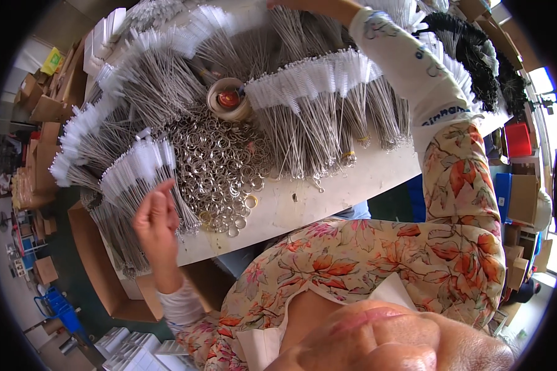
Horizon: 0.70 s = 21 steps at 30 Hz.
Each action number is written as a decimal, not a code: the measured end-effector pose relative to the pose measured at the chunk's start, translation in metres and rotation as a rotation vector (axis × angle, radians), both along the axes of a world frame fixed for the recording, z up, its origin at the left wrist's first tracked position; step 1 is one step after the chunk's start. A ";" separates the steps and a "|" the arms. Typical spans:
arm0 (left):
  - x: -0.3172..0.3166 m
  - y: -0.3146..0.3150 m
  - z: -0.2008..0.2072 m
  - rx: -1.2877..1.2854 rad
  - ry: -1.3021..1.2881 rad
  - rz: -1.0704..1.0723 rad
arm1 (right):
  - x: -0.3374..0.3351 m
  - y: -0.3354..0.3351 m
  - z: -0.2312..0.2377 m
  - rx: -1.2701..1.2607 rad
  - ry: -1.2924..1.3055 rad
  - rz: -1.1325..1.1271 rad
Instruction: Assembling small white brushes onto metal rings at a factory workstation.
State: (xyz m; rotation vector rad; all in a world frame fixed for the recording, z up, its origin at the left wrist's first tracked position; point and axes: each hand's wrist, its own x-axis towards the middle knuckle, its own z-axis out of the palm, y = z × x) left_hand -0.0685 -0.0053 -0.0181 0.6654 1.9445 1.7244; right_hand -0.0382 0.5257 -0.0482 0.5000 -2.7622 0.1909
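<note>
My left hand is over the left part of the table, right beside a bundle of wire-handled brushes with white bristles. Its index finger stretches out and the others bend a little; I see nothing held in it. To its right spreads a heap of silvery metal rings. My right arm, in a white sleeve cover, reaches across to the far side. Only part of my right hand shows at the top edge, and its fingers are cut off there. Several more brush bundles lie near that arm.
A round pale container with something red inside stands behind the rings. Black-bristled brushes lie at the far right. Below the table's left edge is an open cardboard box. A red bin and more boxes stand to the right.
</note>
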 end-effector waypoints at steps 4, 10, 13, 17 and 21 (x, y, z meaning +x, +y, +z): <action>0.021 -0.037 -0.044 0.146 -0.188 -0.024 | -0.010 -0.112 0.038 0.187 -0.387 -0.997; 0.023 -0.060 -0.071 0.274 -0.343 0.080 | -0.011 -0.047 -0.017 0.348 0.046 -0.926; 0.026 -0.071 -0.071 0.275 -0.345 0.123 | -0.001 -0.024 0.011 0.131 -0.210 -0.858; 0.025 -0.055 -0.084 0.322 -0.225 0.076 | 0.026 -0.002 0.048 -0.339 0.010 -0.694; 0.026 -0.031 -0.064 0.310 -0.187 0.080 | 0.032 -0.058 0.083 -0.174 0.167 -0.255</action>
